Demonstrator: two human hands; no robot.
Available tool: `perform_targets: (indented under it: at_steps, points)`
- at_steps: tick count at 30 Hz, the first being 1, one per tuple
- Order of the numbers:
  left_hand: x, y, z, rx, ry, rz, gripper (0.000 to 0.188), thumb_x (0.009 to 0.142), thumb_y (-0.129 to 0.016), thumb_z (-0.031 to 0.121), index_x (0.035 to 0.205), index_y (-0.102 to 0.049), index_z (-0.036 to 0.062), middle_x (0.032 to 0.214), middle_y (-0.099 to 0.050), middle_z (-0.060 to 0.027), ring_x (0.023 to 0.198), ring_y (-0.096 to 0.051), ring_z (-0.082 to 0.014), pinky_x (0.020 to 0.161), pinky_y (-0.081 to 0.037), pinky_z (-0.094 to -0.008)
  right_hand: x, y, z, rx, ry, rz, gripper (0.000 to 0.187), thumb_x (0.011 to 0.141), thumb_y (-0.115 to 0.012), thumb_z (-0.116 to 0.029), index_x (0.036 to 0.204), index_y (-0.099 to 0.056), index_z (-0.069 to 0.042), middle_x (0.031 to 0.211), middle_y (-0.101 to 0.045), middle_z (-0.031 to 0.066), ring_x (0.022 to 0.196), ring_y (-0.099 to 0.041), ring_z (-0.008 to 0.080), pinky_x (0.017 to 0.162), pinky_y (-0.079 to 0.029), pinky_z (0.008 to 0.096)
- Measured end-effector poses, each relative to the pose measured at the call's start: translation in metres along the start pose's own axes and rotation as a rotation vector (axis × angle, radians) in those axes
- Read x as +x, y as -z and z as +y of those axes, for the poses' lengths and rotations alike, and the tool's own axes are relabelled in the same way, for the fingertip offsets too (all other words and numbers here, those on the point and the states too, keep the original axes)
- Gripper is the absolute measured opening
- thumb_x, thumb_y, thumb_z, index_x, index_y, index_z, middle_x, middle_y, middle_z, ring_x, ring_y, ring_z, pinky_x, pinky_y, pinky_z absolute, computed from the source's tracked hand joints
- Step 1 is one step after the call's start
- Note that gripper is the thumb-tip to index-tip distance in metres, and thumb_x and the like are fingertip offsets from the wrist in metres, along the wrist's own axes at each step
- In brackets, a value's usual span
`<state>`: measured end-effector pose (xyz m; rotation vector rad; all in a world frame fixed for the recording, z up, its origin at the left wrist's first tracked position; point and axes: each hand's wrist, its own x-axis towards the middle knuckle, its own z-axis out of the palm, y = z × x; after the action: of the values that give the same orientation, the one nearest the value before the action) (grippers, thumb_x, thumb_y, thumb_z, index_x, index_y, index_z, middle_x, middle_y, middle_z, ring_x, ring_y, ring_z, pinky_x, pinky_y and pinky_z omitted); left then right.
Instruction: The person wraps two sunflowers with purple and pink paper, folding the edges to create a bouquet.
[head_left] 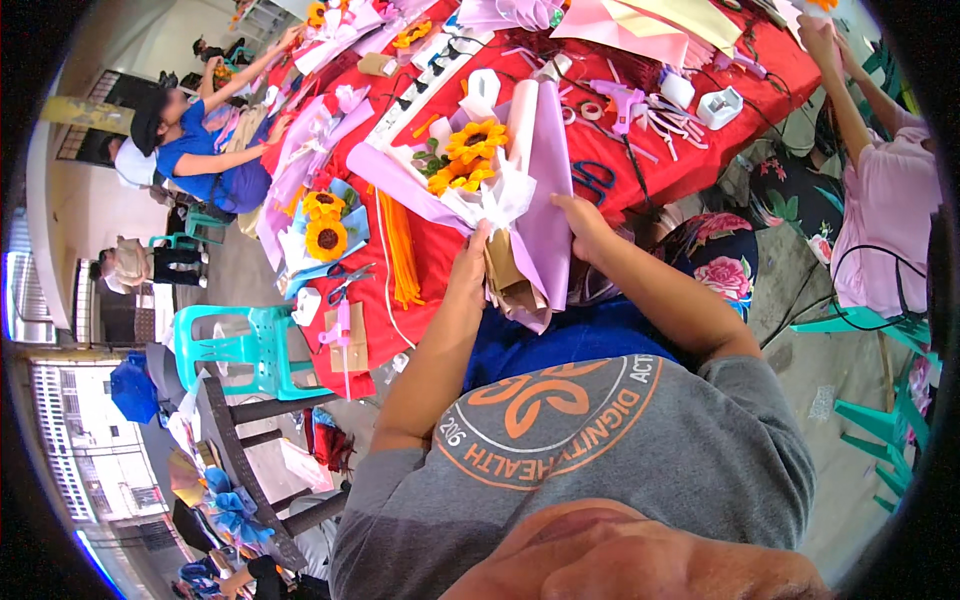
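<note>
1. From my end, the bouquet [535, 235] is held up in front of the body at the near edge of the red table [685, 170], its sunflowers [474, 142] toward the table and its foot over the lap [610, 325]
2. I read the left hand [470, 265] as closed round the stem end, thumb at the brown paper [511, 266]; the far fingertips are hidden from me
3. The right hand [592, 232] has the lilac wrap [550, 180] pinched at its side, thumb in front, the other fingers partly behind, so I cannot tell how hard they press
4. As I judge it, the step in hand is holding and settling the wrap; I would keep the left grip firm at the stem and the right one light, since paper creases easily
5. I would leave the white bow [508, 192] unsqueezed and guide the wrap by its edge, clear of the petals
6. For room, I count the body side as freest; leftward the orange stems [400, 250] lie close, with the scissors [345, 283] and blue bouquet [326, 268] beyond
7. To the right, the blue-handled scissors [594, 180] lie just beside the wrap, and further up a glue gun [624, 106] has a cord I would not want to snag, so I would lift before swinging that way
</note>
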<state>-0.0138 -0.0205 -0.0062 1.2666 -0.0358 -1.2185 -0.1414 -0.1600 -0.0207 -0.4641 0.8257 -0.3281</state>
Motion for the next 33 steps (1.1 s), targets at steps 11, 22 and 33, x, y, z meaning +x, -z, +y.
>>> perform_targets:
  at_steps: [11,22,33]
  points:
    - [-0.01,-0.004,0.002,-0.058,0.008,0.001,0.051,0.085,-0.056,0.041,0.12,-0.046,0.0054,0.107,-0.058,-0.0081,0.092,-0.059,-0.0189,0.079,-0.049,-0.0343,-0.006,-0.002,-0.004,0.073,-0.029,0.021,0.031,0.087,-0.046,-0.024,0.103,-0.052,0.002,0.096,-0.06,0.0169,0.087,-0.06,0.0303,0.079,-0.048,0.0438]
    - [-0.015,-0.009,0.017,-0.028,0.064,-0.099,0.055,0.085,-0.055,0.042,0.123,-0.043,0.0048,0.109,-0.057,-0.011,0.097,-0.058,-0.0225,0.083,-0.048,-0.0382,-0.006,-0.001,-0.003,0.071,-0.022,0.003,0.028,0.087,-0.046,-0.023,0.098,-0.054,0.001,0.092,-0.061,0.0154,0.081,-0.061,0.0276,0.076,-0.049,0.0406]
    - [-0.033,0.014,0.025,0.213,-0.48,-0.209,0.058,0.082,-0.058,0.031,0.127,-0.038,0.0002,0.119,-0.049,-0.0093,0.107,-0.05,-0.0188,0.091,-0.041,-0.0331,-0.028,-0.001,-0.01,0.154,0.173,-0.293,0.034,0.085,-0.051,-0.026,0.106,-0.053,0.0,0.1,-0.061,0.0139,0.09,-0.059,0.026,0.083,-0.045,0.0383]
